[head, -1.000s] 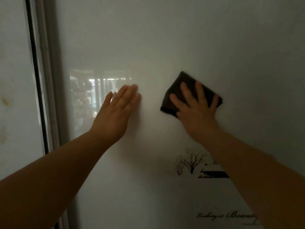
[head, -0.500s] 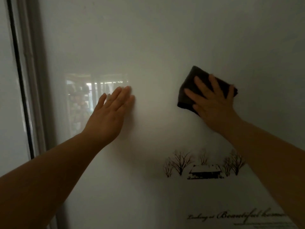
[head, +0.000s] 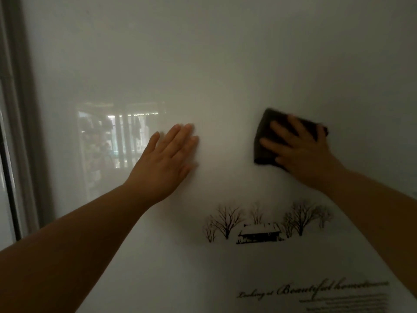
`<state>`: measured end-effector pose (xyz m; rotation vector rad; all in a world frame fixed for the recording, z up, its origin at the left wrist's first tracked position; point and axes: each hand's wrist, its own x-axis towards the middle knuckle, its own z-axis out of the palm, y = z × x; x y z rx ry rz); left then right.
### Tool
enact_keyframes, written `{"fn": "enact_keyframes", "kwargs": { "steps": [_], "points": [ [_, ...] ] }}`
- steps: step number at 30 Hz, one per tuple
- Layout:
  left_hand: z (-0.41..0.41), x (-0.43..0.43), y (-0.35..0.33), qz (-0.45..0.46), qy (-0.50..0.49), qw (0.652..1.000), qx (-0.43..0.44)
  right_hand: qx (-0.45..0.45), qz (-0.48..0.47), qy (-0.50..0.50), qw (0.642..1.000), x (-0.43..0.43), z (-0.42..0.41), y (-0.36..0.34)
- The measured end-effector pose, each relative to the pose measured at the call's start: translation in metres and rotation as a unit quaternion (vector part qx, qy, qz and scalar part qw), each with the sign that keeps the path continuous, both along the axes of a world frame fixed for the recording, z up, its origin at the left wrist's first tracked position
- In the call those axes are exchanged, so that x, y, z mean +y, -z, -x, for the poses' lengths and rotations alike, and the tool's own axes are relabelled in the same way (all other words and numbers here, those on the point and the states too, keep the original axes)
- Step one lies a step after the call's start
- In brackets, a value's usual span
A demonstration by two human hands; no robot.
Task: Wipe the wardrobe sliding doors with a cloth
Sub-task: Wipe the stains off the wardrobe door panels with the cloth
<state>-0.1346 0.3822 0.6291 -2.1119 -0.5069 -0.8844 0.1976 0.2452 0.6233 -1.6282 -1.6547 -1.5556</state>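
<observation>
Hands apart on the glossy white sliding wardrobe door (head: 225,64): left hand (head: 164,163) flat, likely steadying the panel, right hand (head: 302,152) pressing the dark folded cloth (head: 265,136) flat near the door's right edge.

inspection of my own limbs. my left grip (head: 167,159) is a bare hand, with four fingers and a thumb in view. my right grip (head: 302,154) is also bare, its outline softened by blur, with five digits in view. my left forearm (head: 79,233) and right forearm (head: 372,211) are uncovered as far as the frame edge. nails are too indistinct to assess.
</observation>
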Motion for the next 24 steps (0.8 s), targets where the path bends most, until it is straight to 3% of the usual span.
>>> {"fn": "enact_keyframes", "kwargs": {
  "steps": [4,8,14,24],
  "points": [
    [-0.005,0.000,-0.001,0.002,0.007,1.000,0.006,0.179,-0.048,0.003,0.983,-0.006,-0.001,-0.018],
    [-0.008,-0.001,0.005,0.003,0.016,1.000,0.011,0.292,-0.083,-0.013,0.953,0.008,0.037,0.030],
    [-0.009,0.000,0.008,0.014,0.026,0.999,0.018,0.257,-0.033,0.010,0.966,0.026,0.071,0.092],
    [0.034,0.018,0.017,0.013,0.011,1.000,0.027,0.192,-0.007,-0.040,0.981,0.056,0.135,0.072]
  ]
}}
